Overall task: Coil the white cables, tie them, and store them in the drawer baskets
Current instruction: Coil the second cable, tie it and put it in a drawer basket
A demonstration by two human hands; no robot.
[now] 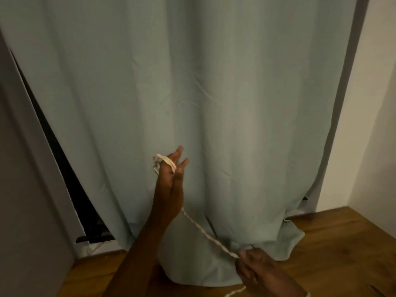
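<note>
My left hand is raised in the middle of the view, fingers straight and pointing up. Loops of a twisted white cable are wound round its thumb and fingers near the top. From there the cable runs taut, down and to the right, into my right hand, which grips it with curled fingers at the lower right. A loose end of the cable trails below my right hand at the bottom edge. No drawer or basket is in view.
A pale green curtain hangs right behind the hands and bunches on the wooden floor. A grey panel stands at the left with a dark gap beside it. A white wall is at the right.
</note>
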